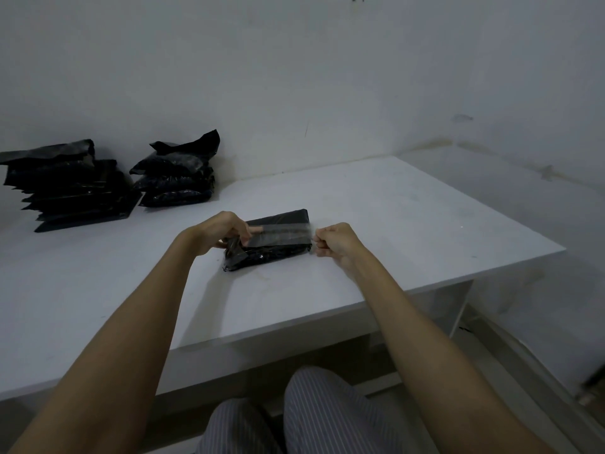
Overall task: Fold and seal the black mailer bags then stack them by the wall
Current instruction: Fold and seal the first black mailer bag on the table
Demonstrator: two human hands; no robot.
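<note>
A folded black mailer bag [278, 253] lies in the middle of the white table [409, 217]. My left hand [222, 232] holds down its left end, with the fingers on the folded flap. A clear strip [281, 233] stretches across the top of the bag. My right hand [337, 242] pinches the strip's right end just past the bag's right edge. Two stacks of black mailer bags stand by the wall at the back left: a taller, wider stack [72, 186] and a smaller stack [175, 173] to its right.
The table's right corner [561, 249] is close to the side wall, and its front edge runs just above my striped-trousered knees [314, 414]. The floor shows at the lower right.
</note>
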